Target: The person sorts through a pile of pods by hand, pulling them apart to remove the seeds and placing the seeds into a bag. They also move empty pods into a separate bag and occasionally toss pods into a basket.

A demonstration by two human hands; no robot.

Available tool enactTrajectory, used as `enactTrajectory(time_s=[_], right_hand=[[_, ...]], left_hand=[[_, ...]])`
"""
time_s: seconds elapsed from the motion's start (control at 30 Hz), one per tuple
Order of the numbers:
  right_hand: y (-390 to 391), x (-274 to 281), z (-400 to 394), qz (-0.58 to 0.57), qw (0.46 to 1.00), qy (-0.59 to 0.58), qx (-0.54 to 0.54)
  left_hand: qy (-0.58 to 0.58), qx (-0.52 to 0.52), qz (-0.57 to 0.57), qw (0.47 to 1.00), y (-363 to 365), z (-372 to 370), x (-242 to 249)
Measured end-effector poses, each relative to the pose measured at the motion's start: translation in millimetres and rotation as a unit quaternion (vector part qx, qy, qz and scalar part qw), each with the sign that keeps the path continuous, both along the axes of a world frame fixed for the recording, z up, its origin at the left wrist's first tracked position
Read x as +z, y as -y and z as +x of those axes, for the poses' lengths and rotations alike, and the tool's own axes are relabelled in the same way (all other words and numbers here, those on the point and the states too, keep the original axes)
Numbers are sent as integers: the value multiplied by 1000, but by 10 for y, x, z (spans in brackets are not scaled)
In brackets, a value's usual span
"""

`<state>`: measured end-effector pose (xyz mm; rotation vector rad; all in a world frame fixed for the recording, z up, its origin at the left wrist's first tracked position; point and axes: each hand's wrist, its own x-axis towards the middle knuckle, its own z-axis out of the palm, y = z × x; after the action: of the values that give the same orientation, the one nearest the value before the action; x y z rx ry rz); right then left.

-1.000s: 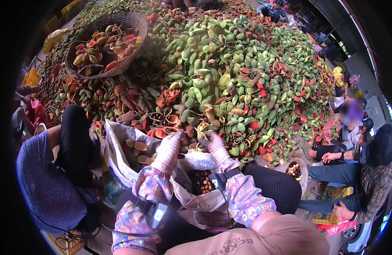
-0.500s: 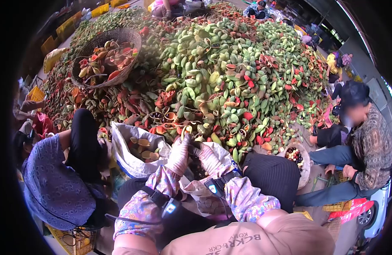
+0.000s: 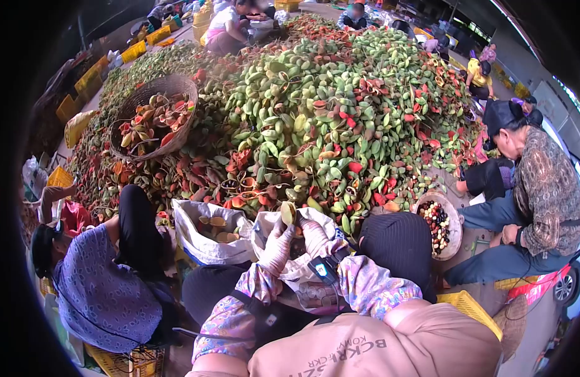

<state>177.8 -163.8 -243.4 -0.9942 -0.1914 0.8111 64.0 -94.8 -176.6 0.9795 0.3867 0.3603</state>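
My left hand [image 3: 277, 248], in a pale glove or wrapping, grips a brownish-green seed pod [image 3: 288, 212] that stands upright above its fingers. Close beside it, my right hand [image 3: 313, 237] is wrapped the same way, with its fingers curled toward the pod; what they hold is hidden. Both hands are over an open white sack [image 3: 263, 227] between my knees, with dark contents partly visible. To its left stands another white sack [image 3: 205, 250], containing several opened pod shells [image 3: 222, 230].
A large heap of green and red pods [image 3: 340, 119] rises ahead, with a wicker basket [image 3: 188, 119] of opened pods on it. At right, a round basin [image 3: 454, 235] holds dark and pale seeds. People sit close at left [image 3: 108, 295] and right [image 3: 541, 182].
The view has tilted upward, showing more beyond the heap. A brownish-green pod now stands in my left hand, where a yellowish piece showed at my fingertips before.
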Motion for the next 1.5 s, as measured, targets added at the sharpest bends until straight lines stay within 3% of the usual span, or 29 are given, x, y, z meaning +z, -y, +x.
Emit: enactTrajectory(time_s=[0.03, 0.07, 0.17, 0.2, 0.3, 0.33, 0.37, 0.43, 0.53, 0.63, 0.67, 0.7, 0.77, 0.83, 0.9, 0.97, 1.07, 1.1, 1.13, 1.17, 1.2, 1.23, 1.3, 1.33, 1.37, 1.4, 1.43, 1.47, 1.5], right_hand=[[-54, -402, 94, 43, 993, -103, 30], [94, 234, -91, -35, 994, -89, 57], [-33, -546, 59, -20, 999, -45, -19], [-49, -855, 164, -17, 999, 32, 4], [116, -44, 76, -26, 997, 74, -8], [167, 286, -35, -102, 973, 209, -16], [147, 427, -121, 48, 996, 77, 6], [89, 414, -121, -5, 981, 120, 150], [76, 368, -173, -22, 988, 62, 143], [36, 49, -90, -58, 971, 115, 203], [-9, -108, -67, -72, 971, 26, 227], [-81, -218, -47, -74, 971, 25, 228], [-158, -358, -68, -180, 971, 70, 142], [-121, -379, -60, -146, 969, 126, 153], [-162, -586, -65, -117, 980, 103, 127], [-193, -872, -31, -85, 990, 53, 104], [-178, -1775, 178, 33, 989, -104, 103], [-125, -1328, 147, -153, 975, 62, 147], [-70, -856, 114, -404, 829, 306, 237], [-16, -348, 79, -540, 665, 422, 297], [103, -727, 152, -445, 739, 429, 268], [83, -721, 164, -424, 815, 322, 231], [113, 9, 184, -358, 884, 241, 180], [51, -132, 187, -358, 884, 241, 180], [-83, -484, 206, -209, 956, 155, 135], [-206, -838, 239, -53, 993, 64, 85], [-258, -997, 269, 106, 993, -29, 32], [-56, -452, 188, -135, 968, 190, 97], [-83, -432, 140, -77, 985, 132, 76]], left_hand=[[-2, -3, 1, 1000, 72, -3, 4], [8, 5, 12, 1000, 138, -6, -2], [4, 17, 22, 1000, 163, 21, -129], [-17, 6, -48, 999, 68, 72, -216], [19, 29, -232, 972, -102, 204, -428], [-3, 60, -209, 976, -148, 224, -456], [-26, 90, -186, 978, -174, 225, -439], [-10, 91, -188, 978, -193, 210, -413], [16, 99, -150, 984, -177, 224, -383], [29, 99, -99, 990, -160, 207, -391], [7, 118, -97, 988, -145, 219, -396], [-13, 137, -95, 986, -122, 231, -389], [-28, 131, -55, 989, -71, 230, -410], [-69, 154, -25, 985, -55, 265, -430], [-72, 144, -14, 987, -37, 267, -493], [-48, 125, 1, 991, -30, 270, -598], [-69, 117, -10, 991, -81, 249, -551], [-76, 107, -22, 991, -99, 232, -569], [-129, 103, 58, 985, -121, 195, -200], [-120, 98, 60, 986, -172, 214, -170], [-148, 69, 73, 984, -227, 206, -127], [-175, 41, 86, 980, -275, 187, -90], [-176, 9, 40, 984, -384, 173, -474], [-175, -23, -8, 984, -394, 159, -617], [-174, -23, -8, 984, -345, 145, -620], [-159, -31, 1, 987, -267, 156, -603], [-144, -40, 9, 989, -195, 171, -602], [-135, -28, 14, 990, -135, 190, -648], [-141, -17, 16, 990, -107, 201, -725]])
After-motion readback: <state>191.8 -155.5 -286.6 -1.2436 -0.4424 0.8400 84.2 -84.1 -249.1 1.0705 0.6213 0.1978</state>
